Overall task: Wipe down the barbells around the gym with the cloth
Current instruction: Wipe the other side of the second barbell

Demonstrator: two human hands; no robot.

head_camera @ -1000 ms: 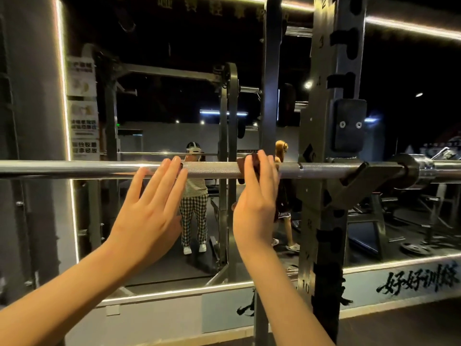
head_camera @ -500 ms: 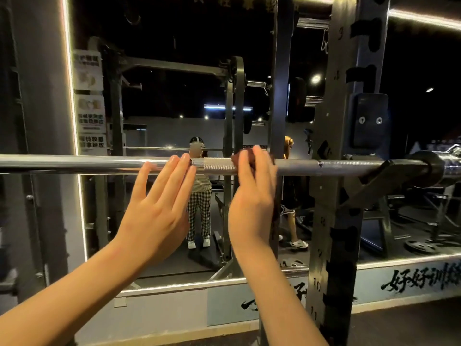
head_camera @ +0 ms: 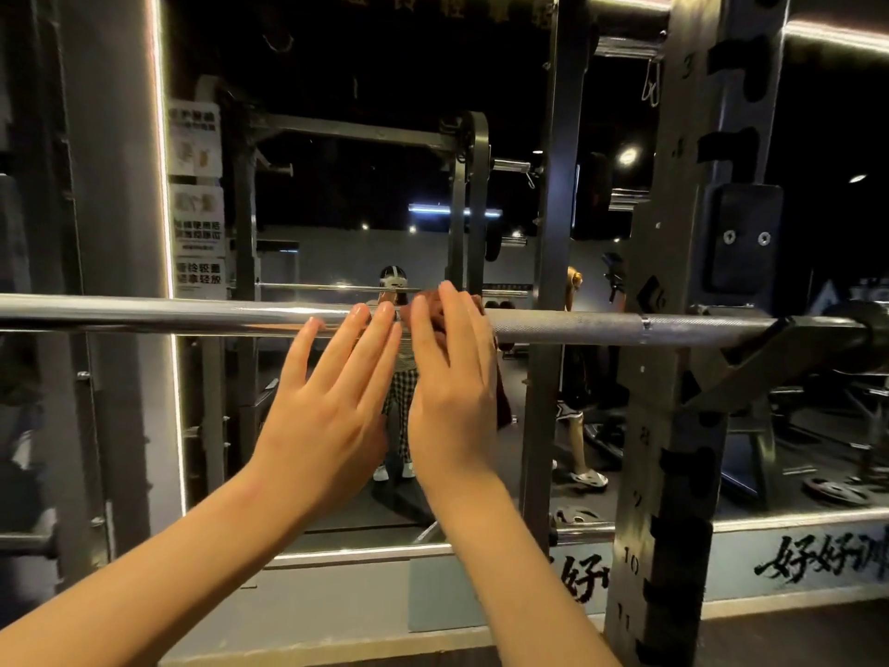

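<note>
A steel barbell (head_camera: 577,324) lies level across the view at chest height, resting on a rack hook at the right. My right hand (head_camera: 452,392) presses a reddish-brown cloth (head_camera: 502,397) against the bar with straight fingers reaching over the top. The cloth's loose end hangs behind my palm. My left hand (head_camera: 332,416) is just left of it, flat, with its straight fingertips touching the smooth part of the bar. The two hands are nearly side by side. Both thumbs are hidden.
A dark rack upright (head_camera: 673,426) with numbered holes stands at the right, and its hook (head_camera: 750,349) carries the bar. Behind the bar a wall mirror (head_camera: 336,185) reflects people and racks. Weight plates (head_camera: 837,488) lie on the floor. A lit pillar (head_camera: 115,233) stands at the left.
My right hand has slid the cloth leftward along the bar, closing the gap to my left hand. Its fingers have straightened from curling over the bar. The view has shifted left.
</note>
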